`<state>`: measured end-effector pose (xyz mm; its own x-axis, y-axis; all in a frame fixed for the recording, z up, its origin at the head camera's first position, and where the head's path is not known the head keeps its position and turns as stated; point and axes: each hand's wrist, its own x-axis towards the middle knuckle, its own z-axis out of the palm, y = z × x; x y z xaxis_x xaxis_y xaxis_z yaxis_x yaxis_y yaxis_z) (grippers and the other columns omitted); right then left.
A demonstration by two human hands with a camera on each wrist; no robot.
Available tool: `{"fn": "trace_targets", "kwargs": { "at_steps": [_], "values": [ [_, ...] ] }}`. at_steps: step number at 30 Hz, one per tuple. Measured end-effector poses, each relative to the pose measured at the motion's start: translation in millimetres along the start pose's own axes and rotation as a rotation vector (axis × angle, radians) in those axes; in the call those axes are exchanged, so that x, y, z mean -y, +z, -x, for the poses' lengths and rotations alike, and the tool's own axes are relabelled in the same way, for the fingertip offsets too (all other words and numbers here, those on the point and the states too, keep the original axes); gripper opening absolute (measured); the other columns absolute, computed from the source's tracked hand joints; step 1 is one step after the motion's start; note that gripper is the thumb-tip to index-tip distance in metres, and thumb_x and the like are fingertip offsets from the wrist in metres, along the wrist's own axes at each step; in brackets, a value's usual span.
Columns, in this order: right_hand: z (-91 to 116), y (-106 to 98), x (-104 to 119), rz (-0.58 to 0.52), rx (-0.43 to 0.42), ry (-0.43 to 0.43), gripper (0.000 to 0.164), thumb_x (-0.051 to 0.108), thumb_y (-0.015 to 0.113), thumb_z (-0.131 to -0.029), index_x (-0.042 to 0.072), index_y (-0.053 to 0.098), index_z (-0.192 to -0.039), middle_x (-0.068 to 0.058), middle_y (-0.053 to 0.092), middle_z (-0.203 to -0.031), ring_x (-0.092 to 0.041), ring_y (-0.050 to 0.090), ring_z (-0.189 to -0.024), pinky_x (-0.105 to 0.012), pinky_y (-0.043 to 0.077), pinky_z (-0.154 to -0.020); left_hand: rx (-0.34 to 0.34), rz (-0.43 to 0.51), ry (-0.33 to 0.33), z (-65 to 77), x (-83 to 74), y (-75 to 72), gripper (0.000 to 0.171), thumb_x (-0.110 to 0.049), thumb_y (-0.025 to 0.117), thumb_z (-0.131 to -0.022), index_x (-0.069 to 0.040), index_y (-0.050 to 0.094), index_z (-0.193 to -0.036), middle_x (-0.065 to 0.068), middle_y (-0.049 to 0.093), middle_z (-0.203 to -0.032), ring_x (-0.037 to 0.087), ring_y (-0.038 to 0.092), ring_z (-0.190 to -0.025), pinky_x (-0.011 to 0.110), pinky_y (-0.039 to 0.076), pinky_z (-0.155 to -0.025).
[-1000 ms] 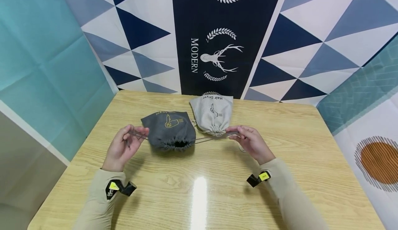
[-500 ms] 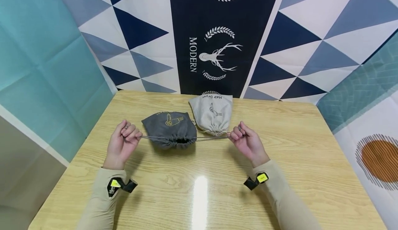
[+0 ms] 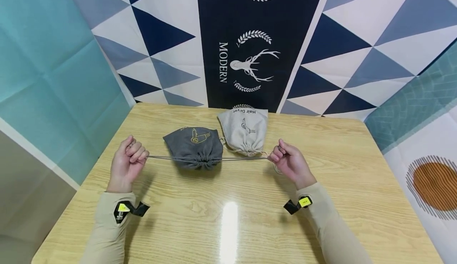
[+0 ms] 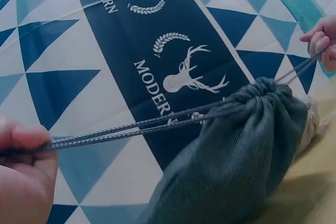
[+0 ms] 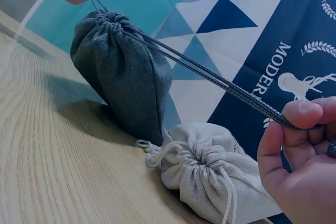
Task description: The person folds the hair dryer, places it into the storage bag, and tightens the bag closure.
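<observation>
A dark grey drawstring bag [image 3: 194,147] with a yellow hair dryer print sits on the table, its mouth gathered shut in tight folds. My left hand [image 3: 126,163] grips the grey drawstring [image 4: 115,134] on the bag's left, fingers curled round it. On the other side my right hand [image 3: 290,163] pinches the opposite drawstring loop [image 5: 210,76] between thumb and fingers. Both cords are stretched taut, nearly level, away from the bag. Behind and to the right lies a pale drawstring bag [image 3: 246,131] marked "Hair Dryer", its neck gathered too; neither hand holds it.
The wooden table [image 3: 185,216] carries both bags near its back edge. A patterned cloth [image 3: 246,50] hangs right behind, with a teal cloth [image 3: 60,66] on the left. White cords [image 5: 229,198] trail from the pale bag.
Both hands have curled tighter on the cords and spread apart, the left one moving farther left. The dark bag's mouth, showing a dark gap before, has drawn closed.
</observation>
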<state>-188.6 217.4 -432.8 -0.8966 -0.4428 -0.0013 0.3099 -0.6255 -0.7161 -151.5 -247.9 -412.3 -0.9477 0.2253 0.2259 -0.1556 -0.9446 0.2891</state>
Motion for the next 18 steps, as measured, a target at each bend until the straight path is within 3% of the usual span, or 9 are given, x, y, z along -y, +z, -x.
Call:
{"fn": "trace_targets", "kwargs": {
  "at_steps": [5,10,14,18],
  "values": [
    [2,1,3,-0.019,0.084,0.029,0.048,0.019,0.022,-0.109,0.011,0.046,-0.068,-0.001,0.027,-0.067,-0.018,0.023,-0.066,-0.027,0.036,-0.073,-0.136,0.108,-0.054,-2.6,-7.8,11.9,0.046,-0.02,0.027,-0.108,-0.004,0.042,-0.068,0.004,0.034,-0.053,0.015,0.028,-0.046,0.022,0.02,-0.06],
    [1,2,6,0.037,0.157,0.028,0.046,0.02,0.019,-0.109,0.01,0.04,-0.069,-0.003,0.026,-0.069,-0.02,0.024,-0.067,-0.028,0.035,-0.075,-0.245,0.095,-0.079,-7.5,-14.2,18.8,0.043,-0.021,0.03,-0.108,-0.006,0.041,-0.07,0.004,0.035,-0.054,0.015,0.027,-0.046,0.023,0.018,-0.06],
    [0,4,8,0.08,0.117,0.039,0.043,0.017,0.023,-0.108,0.009,0.034,-0.068,-0.004,0.024,-0.068,-0.021,0.022,-0.067,-0.027,0.033,-0.073,-0.35,0.101,-0.1,-8.5,-17.7,17.5,0.043,-0.021,0.032,-0.108,-0.008,0.039,-0.068,0.004,0.035,-0.052,0.012,0.019,-0.048,0.023,0.013,-0.059],
    [0,3,9,0.115,0.039,0.056,0.043,0.015,0.025,-0.108,0.01,0.03,-0.066,-0.003,0.02,-0.067,-0.019,0.019,-0.065,-0.026,0.021,-0.065,-0.414,0.084,-0.09,-10.1,-22.0,15.3,0.041,-0.02,0.031,-0.107,-0.009,0.035,-0.068,0.002,0.03,-0.052,0.008,0.011,-0.052,0.02,0.009,-0.059]
  ]
}}
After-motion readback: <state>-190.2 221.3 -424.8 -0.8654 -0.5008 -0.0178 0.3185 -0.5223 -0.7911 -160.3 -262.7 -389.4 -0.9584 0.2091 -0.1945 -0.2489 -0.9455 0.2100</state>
